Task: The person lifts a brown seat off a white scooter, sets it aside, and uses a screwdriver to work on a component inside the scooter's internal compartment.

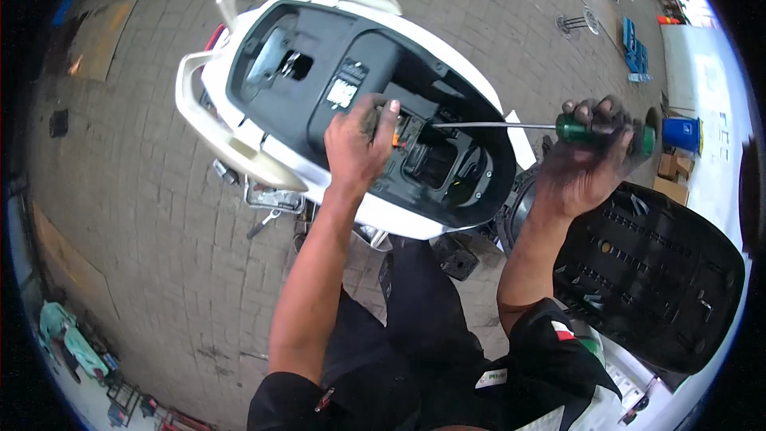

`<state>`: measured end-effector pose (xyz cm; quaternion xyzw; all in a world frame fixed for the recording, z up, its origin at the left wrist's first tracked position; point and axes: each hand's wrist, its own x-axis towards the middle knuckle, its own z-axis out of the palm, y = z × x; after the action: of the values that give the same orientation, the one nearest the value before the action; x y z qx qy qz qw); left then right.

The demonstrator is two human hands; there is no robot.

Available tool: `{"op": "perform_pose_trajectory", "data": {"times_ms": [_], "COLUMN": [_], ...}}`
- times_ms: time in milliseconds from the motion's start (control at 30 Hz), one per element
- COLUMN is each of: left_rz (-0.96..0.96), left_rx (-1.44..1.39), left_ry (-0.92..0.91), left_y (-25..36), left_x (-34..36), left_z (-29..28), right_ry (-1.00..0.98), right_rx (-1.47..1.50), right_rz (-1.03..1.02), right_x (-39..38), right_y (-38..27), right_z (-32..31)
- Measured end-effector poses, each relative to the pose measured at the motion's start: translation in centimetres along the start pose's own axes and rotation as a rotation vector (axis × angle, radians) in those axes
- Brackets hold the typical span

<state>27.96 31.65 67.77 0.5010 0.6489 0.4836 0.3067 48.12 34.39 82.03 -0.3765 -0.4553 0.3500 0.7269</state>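
Observation:
My right hand (586,164) is closed around the green handle of a long screwdriver (499,125). Its thin metal shaft points left, and the tip reaches into the open underseat compartment (447,84) of a white scooter (275,156). The hand is partly blurred. Over the left part of that compartment is my left hand (355,144), with one finger stretched along the edge and the others bent. What those bent fingers hold, if anything, is hidden. Beside them a small orange part (396,139) shows near the dark recess (435,164) at the compartment's bottom.
The scooter's black seat (650,279) is tipped up at the right. Cream grab rails (227,152) curve around the scooter's left end. A metal tray (275,195) and a tool (263,223) lie on the paved floor. Farther right are a blue bin (682,134) and cardboard boxes (673,175).

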Motion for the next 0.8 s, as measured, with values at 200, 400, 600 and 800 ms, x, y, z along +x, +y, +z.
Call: {"op": "perform_pose_trajectory", "data": {"times_ms": [200, 400, 600, 800], "left_rz": [0.462, 0.706, 0.781, 0.834], "left_rx": [0.428, 0.477, 0.501, 0.465], "left_ry": [-0.320, -0.512, -0.537, -0.571], "left_y": [1.1, -0.5, -0.7, -0.4], "left_x": [8.8, 13.7, 13.9, 13.9], "left_z": [4.0, 5.7, 5.9, 5.9], "right_ry": [-0.224, -0.334, -0.358, -0.342], "right_rx": [0.230, 0.167, 0.175, 0.145], "right_rz": [-0.147, -0.289, -0.262, -0.263], "right_x": [5.4, 8.2, 7.6, 6.8], "right_y": [5.3, 9.3, 9.8, 10.2], "right_z": [-0.6, -1.2, -1.0, -0.5]}}
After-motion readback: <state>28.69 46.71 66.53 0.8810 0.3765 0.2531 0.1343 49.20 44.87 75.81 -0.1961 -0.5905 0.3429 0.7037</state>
